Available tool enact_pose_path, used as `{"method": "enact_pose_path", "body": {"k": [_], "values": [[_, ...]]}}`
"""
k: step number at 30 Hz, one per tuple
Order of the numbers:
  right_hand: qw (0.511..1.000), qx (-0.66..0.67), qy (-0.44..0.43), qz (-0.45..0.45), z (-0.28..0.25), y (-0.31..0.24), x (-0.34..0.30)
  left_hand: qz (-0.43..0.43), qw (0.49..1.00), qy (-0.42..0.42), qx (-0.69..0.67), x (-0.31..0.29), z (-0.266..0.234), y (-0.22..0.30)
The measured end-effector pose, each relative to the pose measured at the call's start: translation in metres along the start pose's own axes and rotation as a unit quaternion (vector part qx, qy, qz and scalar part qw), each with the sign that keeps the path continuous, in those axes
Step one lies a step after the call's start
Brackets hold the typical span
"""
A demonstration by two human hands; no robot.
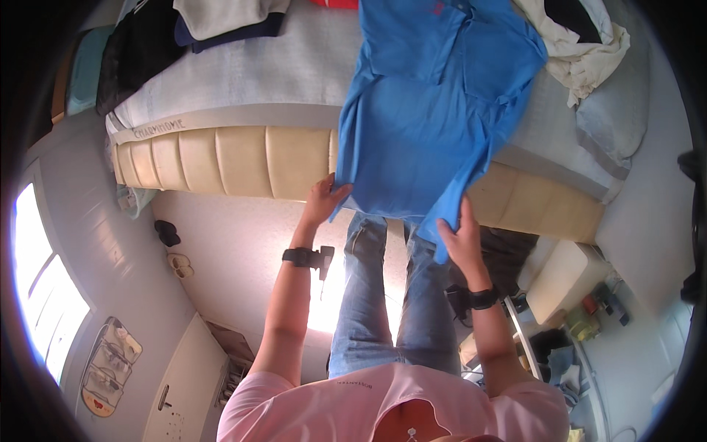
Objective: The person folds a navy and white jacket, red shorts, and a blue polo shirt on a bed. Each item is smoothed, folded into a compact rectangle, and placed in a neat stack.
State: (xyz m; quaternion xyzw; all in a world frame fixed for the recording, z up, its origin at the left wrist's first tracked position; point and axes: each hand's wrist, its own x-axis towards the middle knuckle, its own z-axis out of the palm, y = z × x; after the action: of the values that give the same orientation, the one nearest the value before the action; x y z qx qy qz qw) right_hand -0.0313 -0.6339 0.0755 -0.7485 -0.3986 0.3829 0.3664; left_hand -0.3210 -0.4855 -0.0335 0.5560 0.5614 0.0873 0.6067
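Observation:
A blue collared shirt (pixel 420 132) lies partly on the bed and hangs over its padded side towards me. My left hand (pixel 322 200) grips the shirt's lower left edge, fingers closed on the cloth. At the lower right corner, my right hand (pixel 462 234) pinches the hem, where a flap of fabric hangs down past the fingers. Between the two hands the cloth is spread fairly flat. The shirt's upper end runs out of view at the top.
The bed (pixel 243 92) has a cream padded side (pixel 228 162). Folded grey and navy clothes (pixel 228 18) and a black garment (pixel 136 62) lie at its left; a white garment (pixel 589 59) lies right. Slippers (pixel 180 265) rest on the floor. A white box (pixel 567 280) stands at right.

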Motion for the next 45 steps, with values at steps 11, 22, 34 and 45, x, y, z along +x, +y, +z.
{"method": "enact_pose_path", "body": {"k": [11, 22, 34, 45], "values": [[0.977, 0.009, -0.212, -0.027, 0.174, -0.082, 0.035, 0.051, 0.966, 0.040, -0.252, -0.022, -0.015, 0.006], [0.988, 0.078, 0.127, -0.050, 0.033, -0.045, 0.246, 0.042, 0.993, 0.101, 0.035, -0.027, -0.021, 0.011], [0.970, 0.188, 0.150, 0.028, -0.029, -0.049, 0.364, -0.042, 0.984, 0.170, 0.011, -0.050, -0.020, 0.006], [0.988, 0.124, -0.037, -0.085, 0.064, -0.112, 0.467, -0.148, 0.961, 0.215, 0.086, -0.063, 0.006, -0.031]]}}
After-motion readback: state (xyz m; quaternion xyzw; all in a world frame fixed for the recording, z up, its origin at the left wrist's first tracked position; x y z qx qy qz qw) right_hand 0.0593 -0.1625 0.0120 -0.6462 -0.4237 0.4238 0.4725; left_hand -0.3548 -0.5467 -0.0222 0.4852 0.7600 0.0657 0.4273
